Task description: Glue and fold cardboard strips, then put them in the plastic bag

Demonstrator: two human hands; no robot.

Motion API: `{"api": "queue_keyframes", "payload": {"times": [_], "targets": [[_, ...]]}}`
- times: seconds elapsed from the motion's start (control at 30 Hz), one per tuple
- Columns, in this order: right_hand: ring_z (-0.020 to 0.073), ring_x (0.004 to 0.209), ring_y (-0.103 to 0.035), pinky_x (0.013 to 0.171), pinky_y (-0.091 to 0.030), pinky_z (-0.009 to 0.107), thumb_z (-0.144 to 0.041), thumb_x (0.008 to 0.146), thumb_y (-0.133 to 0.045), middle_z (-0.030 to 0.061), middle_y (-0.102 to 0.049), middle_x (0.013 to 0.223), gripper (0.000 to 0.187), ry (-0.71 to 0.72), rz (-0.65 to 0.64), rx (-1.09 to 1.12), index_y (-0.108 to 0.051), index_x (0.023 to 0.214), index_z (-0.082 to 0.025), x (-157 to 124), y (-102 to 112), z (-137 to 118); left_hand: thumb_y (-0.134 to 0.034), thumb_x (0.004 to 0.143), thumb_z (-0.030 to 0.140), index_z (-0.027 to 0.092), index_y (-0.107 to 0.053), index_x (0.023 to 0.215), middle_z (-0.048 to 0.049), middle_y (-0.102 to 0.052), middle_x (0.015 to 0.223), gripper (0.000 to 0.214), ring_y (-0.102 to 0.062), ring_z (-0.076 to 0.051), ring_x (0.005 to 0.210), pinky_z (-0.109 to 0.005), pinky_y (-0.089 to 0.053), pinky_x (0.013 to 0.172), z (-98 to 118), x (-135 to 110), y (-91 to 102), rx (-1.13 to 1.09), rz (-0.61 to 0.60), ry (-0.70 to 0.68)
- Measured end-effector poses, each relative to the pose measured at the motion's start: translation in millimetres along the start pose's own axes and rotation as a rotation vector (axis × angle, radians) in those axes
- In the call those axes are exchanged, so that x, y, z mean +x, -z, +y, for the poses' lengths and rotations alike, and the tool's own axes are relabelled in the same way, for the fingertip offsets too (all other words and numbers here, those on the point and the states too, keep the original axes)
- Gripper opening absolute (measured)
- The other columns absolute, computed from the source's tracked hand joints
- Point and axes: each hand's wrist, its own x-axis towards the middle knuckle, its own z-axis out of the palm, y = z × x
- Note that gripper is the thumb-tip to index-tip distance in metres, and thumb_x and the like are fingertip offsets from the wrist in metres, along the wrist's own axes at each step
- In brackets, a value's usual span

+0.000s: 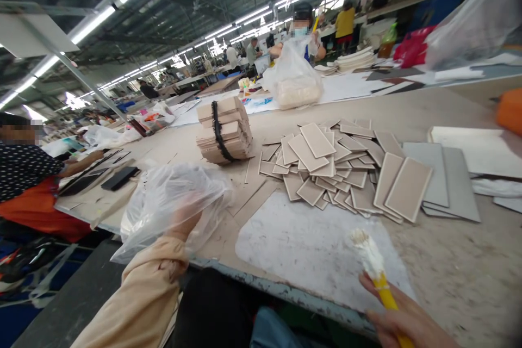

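My right hand point(402, 310) is closed around the yellow handle of a brush point(382, 283). Thick white paste coats its bristles, which point up and away over a white sheet point(285, 239). On the left, my left hand point(186, 217) is in or behind a clear plastic bag point(163, 196); the film blurs its fingers, so their grip does not show. Beyond the sheet lies a loose heap of beige rectangular panels point(312, 147) with pale edges. Left of the heap stands a bundle of beige pieces point(232, 138) tied with a black band point(219, 131).
Grey boards point(457, 179) lie right of the heap. A filled plastic bag point(296, 81) stands across the table point(460, 261), before a co-worker in a mask. Another person in a dotted top point(24, 160) works at the left. The table's front edge runs close to my lap.
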Motion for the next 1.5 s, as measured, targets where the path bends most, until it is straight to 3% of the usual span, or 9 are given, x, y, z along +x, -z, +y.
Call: {"api": "queue_keyframes", "payload": {"times": [0.17, 0.37, 0.53, 0.67, 0.87, 1.03, 1.17, 1.3, 1.5], "targets": [[0.0242, 0.115, -0.061, 0.092, -0.056, 0.032, -0.019, 0.088, -0.054, 0.0077, -0.063, 0.126, 0.01, 0.002, -0.019, -0.06, -0.062, 0.093, -0.023, -4, -2, -9, -0.057, 0.085, 0.025, 0.018, -0.063, 0.078, -0.0025, -0.065, 0.083, 0.012, -0.062, -0.018, 0.083, -0.035, -0.052, 0.082, 9, -45, 1.2, 0.05, -0.097, -0.078], [0.023, 0.115, -0.061, 0.101, -0.05, 0.032, -0.014, 0.087, -0.056, 0.008, -0.064, 0.125, 0.013, -0.011, 0.063, 0.02, -0.062, 0.097, -0.022, 0, 2, -16, -0.051, 0.083, 0.024, 0.02, -0.061, 0.082, -0.0066, -0.07, 0.101, 0.012, -0.065, -0.02, 0.098, -0.032, -0.051, 0.088, 37, -65, 5.0, -0.03, 0.041, -0.089], [0.0249, 0.116, -0.061, 0.102, -0.05, 0.037, -0.013, 0.087, -0.057, 0.0088, -0.063, 0.126, 0.012, -0.057, 0.09, 0.076, -0.061, 0.093, -0.022, 11, 12, -24, -0.051, 0.09, 0.031, 0.019, -0.065, 0.095, -0.0041, -0.071, 0.092, 0.019, -0.066, -0.017, 0.088, -0.03, -0.051, 0.083, 83, -68, 24.2, -0.146, 0.197, -0.09], [0.0251, 0.112, -0.063, 0.097, -0.053, 0.039, -0.01, 0.087, -0.055, 0.0106, -0.067, 0.12, 0.014, -0.085, 0.103, 0.138, -0.059, 0.093, -0.022, 20, 20, -33, -0.053, 0.09, 0.034, 0.022, -0.069, 0.093, -0.0015, -0.071, 0.088, 0.02, -0.065, -0.016, 0.082, -0.026, -0.051, 0.074, 140, -51, 25.4, -0.344, 0.109, -0.136], [0.0258, 0.11, -0.063, 0.093, -0.053, 0.042, -0.012, 0.089, -0.057, 0.0112, -0.068, 0.114, 0.021, -0.199, 0.232, 0.213, -0.053, 0.108, -0.022, 17, 31, -33, -0.052, 0.091, 0.03, 0.021, -0.073, 0.094, -0.0014, -0.073, 0.088, 0.023, -0.066, -0.015, 0.082, -0.024, -0.051, 0.076, 239, -16, -35.9, -0.49, -0.345, -0.313], [0.021, 0.089, -0.067, 0.078, -0.054, 0.033, -0.021, 0.095, -0.051, 0.0059, -0.068, 0.097, 0.015, -0.368, 0.265, 0.216, -0.058, 0.108, -0.023, 12, 42, -28, -0.057, 0.087, 0.025, 0.02, -0.075, 0.095, -0.0039, -0.073, 0.088, 0.02, -0.067, -0.017, 0.083, -0.027, -0.053, 0.08, 295, -6, -99.3, -0.46, -0.4, -0.405], [0.0177, 0.071, -0.061, 0.065, -0.051, 0.03, -0.025, 0.097, -0.048, 0.0028, -0.062, 0.082, 0.015, -0.444, 0.319, 0.305, -0.056, 0.109, -0.022, 7, 41, -24, -0.056, 0.088, 0.025, 0.02, -0.07, 0.111, -0.0088, -0.068, 0.114, 0.028, -0.061, -0.022, 0.107, -0.036, -0.049, 0.098, 284, -11, -104.5, -0.399, -0.306, -0.395], [0.0174, 0.062, -0.057, 0.057, -0.048, 0.03, -0.028, 0.098, -0.047, 0.0018, -0.058, 0.073, 0.02, -0.524, 0.318, 0.401, -0.056, 0.115, -0.021, 0, 32, -20, -0.054, 0.088, 0.027, 0.019, -0.071, 0.107, -0.0122, -0.066, 0.111, 0.026, -0.061, -0.027, 0.106, -0.047, -0.05, 0.096, 221, -37, -83.4, -0.306, -0.206, -0.323], [0.0166, 0.055, -0.053, 0.05, -0.046, 0.028, -0.034, 0.1, -0.046, 0.0006, -0.057, 0.067, 0.021, -0.654, 0.328, 0.552, -0.057, 0.111, -0.021, 1, 12, -19, -0.054, 0.089, 0.026, 0.023, -0.072, 0.099, -0.0087, -0.068, 0.103, 0.021, -0.064, -0.022, 0.097, -0.036, -0.056, 0.087, 166, -85, -79.1, -0.265, -0.12, -0.354]]}}
